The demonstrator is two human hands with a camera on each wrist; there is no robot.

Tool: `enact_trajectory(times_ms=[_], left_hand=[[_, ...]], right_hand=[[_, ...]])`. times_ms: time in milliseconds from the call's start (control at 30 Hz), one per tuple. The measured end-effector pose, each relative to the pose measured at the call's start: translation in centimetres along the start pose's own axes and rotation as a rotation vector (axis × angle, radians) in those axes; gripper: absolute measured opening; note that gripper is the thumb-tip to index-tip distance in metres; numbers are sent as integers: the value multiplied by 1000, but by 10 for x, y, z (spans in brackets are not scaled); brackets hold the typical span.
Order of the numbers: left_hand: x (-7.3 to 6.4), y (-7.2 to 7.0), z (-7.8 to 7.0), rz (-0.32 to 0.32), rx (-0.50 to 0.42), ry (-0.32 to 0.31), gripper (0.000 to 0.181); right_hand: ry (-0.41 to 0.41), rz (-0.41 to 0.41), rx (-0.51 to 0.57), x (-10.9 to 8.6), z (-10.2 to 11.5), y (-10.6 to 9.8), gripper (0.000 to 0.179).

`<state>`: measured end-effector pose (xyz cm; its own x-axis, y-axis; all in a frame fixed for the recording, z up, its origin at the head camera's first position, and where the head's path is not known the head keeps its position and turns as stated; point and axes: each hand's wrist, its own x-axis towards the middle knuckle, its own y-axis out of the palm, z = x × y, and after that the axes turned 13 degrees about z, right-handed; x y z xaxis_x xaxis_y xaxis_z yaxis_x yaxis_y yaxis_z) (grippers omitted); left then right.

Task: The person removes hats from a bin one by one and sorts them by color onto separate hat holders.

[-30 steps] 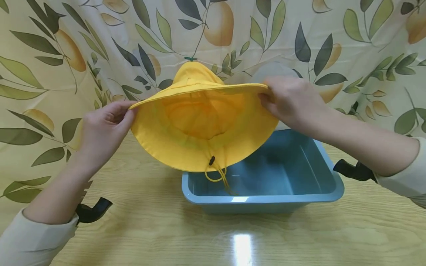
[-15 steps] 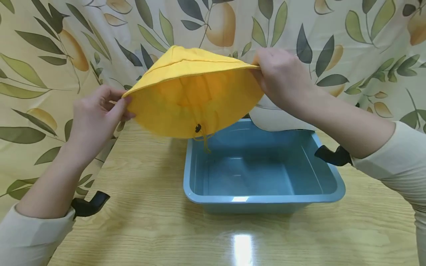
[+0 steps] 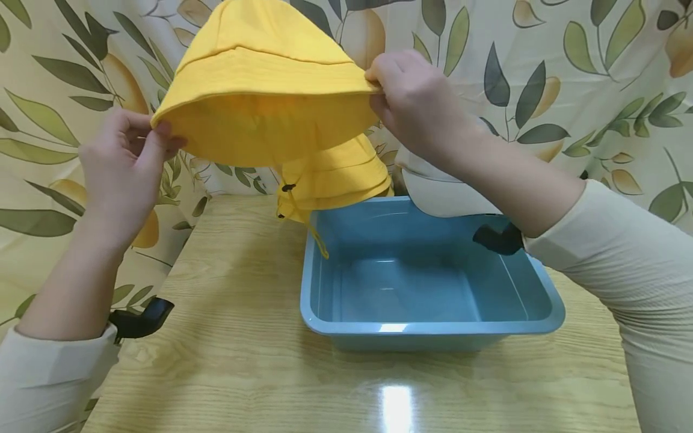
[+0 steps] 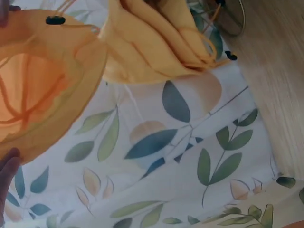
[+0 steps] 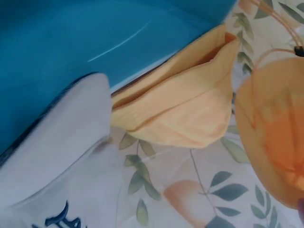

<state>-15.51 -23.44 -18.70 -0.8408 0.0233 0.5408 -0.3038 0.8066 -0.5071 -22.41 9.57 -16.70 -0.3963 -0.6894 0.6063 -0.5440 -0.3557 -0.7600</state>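
Observation:
A yellow bucket hat (image 3: 271, 78) is held up in the air at the upper left of the head view, its brim hanging down and its cord dangling. My left hand (image 3: 124, 156) pinches the brim's left edge between thumb and fingers. At the opposite edge, my right hand (image 3: 417, 102) grips the brim. Behind and below it, more yellow hats (image 3: 346, 174) sit stacked against the back rim of the blue tub. In the left wrist view the raised hat (image 4: 80, 95) shows its inside, with the stacked hats (image 4: 147, 42) beside it.
A blue plastic tub (image 3: 433, 328) stands on the wooden table (image 3: 243, 361). A white cap (image 3: 449, 195) hangs by its brim over the tub's back edge. A leaf-and-fruit patterned cloth (image 3: 612, 108) covers the back and left side.
Both hands have carried the yellow hat up and to the left, away from over the tub. The stacked yellow hats and the white cap behind it have come into sight.

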Motion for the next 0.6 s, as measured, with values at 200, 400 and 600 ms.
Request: enact_trajectory(times_ms=[200, 400, 600], left_hand=[[9, -6, 19, -141, -7, 112, 3], [21, -10, 34, -332, 32, 190, 8], [42, -17, 39, -427, -33, 257, 2]], right_hand=[[-31, -89, -1, 21, -2, 21, 21], [1, -115, 99, 45, -4, 41, 21], [34, -147, 145, 67, -2, 57, 19]])
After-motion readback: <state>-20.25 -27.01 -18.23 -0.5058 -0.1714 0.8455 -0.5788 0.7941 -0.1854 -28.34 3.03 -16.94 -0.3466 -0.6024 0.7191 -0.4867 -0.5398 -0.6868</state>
